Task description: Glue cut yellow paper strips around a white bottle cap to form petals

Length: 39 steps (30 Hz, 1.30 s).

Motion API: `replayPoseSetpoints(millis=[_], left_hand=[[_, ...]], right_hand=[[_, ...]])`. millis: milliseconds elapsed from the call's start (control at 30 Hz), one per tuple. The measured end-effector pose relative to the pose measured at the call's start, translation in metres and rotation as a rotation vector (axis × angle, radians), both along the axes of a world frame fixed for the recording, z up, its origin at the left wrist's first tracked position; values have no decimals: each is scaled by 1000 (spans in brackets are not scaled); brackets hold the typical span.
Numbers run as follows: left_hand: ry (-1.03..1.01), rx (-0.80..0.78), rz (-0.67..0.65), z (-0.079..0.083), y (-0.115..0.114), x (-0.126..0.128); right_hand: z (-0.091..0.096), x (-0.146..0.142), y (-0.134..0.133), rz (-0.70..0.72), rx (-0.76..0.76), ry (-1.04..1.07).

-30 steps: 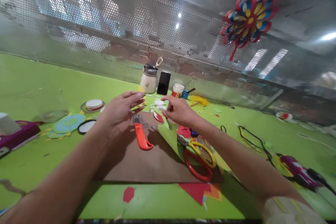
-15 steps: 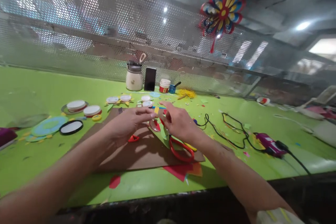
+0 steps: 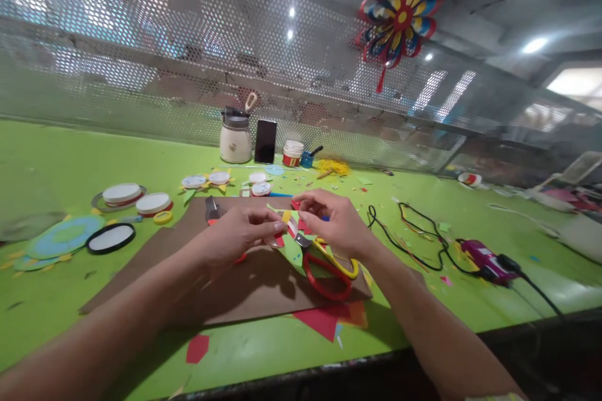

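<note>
My left hand [image 3: 237, 235] pinches a small paper piece [image 3: 286, 218] with yellow, red and white parts between thumb and fingertips. Just right of it, my right hand [image 3: 333, 219] has its fingers curled together near a red scrap; what they pinch, if anything, I cannot make out. Beneath both hands, scissors [image 3: 329, 291] with one red and one yellow handle lie on brown cardboard [image 3: 226, 301]. Green paper [image 3: 294, 257] sits partly under the blades. A utility knife [image 3: 211, 208] is partly hidden behind my left hand.
Left are white-lidded jars [image 3: 154, 203], a black-rimmed lid [image 3: 111, 239] and a blue paper ring [image 3: 40, 243]. Behind stand a white canister [image 3: 235, 141], a phone [image 3: 266, 143] and a paint jar [image 3: 293, 153]. A purple device [image 3: 484, 260] with black cord lies right. Red paper [image 3: 320, 322] sits near the edge.
My right hand has shifted slightly right and drawn away from the scissors, whose yellow handle now shows more. My left hand has moved a little right, and the utility knife has come into view.
</note>
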<state>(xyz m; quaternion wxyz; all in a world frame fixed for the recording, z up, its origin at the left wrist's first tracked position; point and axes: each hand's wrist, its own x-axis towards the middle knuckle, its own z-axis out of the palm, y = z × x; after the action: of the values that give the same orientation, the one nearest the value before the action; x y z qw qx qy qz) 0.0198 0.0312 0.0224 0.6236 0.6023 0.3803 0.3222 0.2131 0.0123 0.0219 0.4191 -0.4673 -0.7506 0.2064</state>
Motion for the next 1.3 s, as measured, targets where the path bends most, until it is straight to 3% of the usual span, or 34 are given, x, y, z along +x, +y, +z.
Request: replayPoseSetpoints(millis=[167,300,533,833,1033,1300], left_hand=[[130,3,-14,-6,-1,-3],[120,-84,-64,-12,-3,-2],[149,-17,-21,-14,-7,3],[226,40,-23,-16,-6,-1],[95,-79,7,-12,-11,1],[14,-15,101,-18,0,0]], right_hand=[[-10,0,2,91,-211,190],[-12,-4,-4,137,-308,200],[-13,-6,-9,121,-277,137],[-21,-7,-4,105,-334,239],[-19,-5,-3,90,-381,382],[-18,-5,-3,84,-413,545]])
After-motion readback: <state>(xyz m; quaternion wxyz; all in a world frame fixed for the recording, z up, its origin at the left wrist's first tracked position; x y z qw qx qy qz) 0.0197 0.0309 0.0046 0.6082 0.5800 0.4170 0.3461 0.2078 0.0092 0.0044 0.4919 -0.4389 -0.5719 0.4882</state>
